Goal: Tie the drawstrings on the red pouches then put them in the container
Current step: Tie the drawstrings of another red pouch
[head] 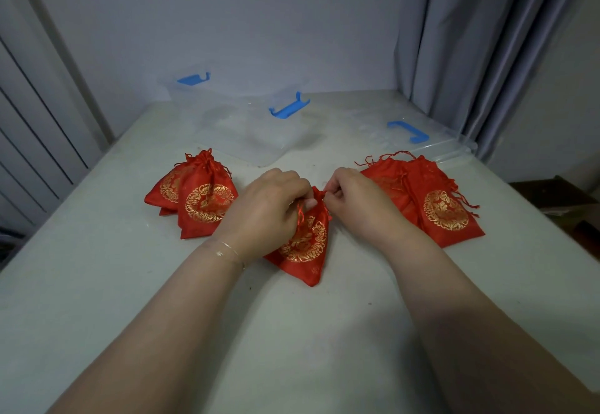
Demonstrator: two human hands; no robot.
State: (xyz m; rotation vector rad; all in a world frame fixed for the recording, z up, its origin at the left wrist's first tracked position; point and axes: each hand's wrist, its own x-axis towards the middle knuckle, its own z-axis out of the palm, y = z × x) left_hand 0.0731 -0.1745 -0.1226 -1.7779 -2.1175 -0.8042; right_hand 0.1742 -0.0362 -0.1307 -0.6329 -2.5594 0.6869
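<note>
Both hands' grips pinch the cords at the middle pouch (305,238): left hand (269,205), right hand (360,202). Tying is underway; next, probably the container (246,131).

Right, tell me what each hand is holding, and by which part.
Both the left hand and right hand pinch the drawstrings at the gathered neck of the middle red pouch.

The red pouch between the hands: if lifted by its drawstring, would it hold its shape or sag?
The red pouch would probably sag: its cloth gathers and creases at the neck, where the left hand and right hand pinch the drawstring. It lies fairly flat, so it is likely light. The sheen suggests a somewhat slippery cloth.
</note>
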